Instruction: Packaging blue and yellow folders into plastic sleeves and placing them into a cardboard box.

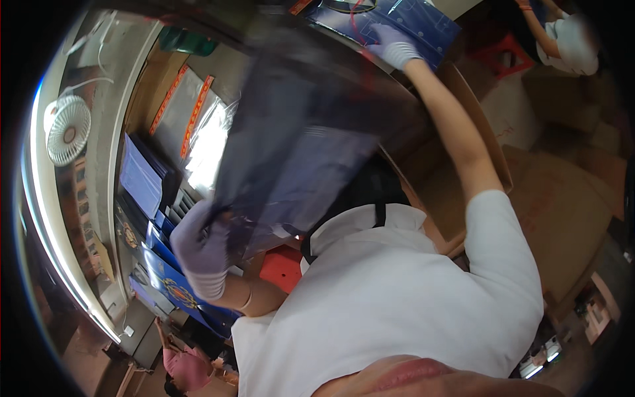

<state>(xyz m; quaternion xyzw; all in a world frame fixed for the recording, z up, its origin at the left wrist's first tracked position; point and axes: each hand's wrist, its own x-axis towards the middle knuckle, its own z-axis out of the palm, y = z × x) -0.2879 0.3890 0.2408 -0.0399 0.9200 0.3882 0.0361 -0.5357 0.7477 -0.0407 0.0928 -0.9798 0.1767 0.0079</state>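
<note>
My left hand [202, 245], in a lavender glove with a white striped cuff, closes around the edge of a large, dark, see-through plastic sheet or bag [284, 139]. Motion blurs this sheet, which hangs across the middle of the view and hides much behind it. Farther off, my right hand [395, 47], gloved alike, rests on a flat blue package [426, 33] with a glossy surface. Its fingers look stretched out over the package. A thin red strip or cord [357, 26] runs across the package beside that hand.
An open cardboard box [463, 126] stands under my right arm. Blue printed boards [172, 278] and folders [141, 175] are stacked at left, near a red stool [281, 268]. A white fan [69, 129] hangs farther left. Other people [572, 43] are at upper right and lower left.
</note>
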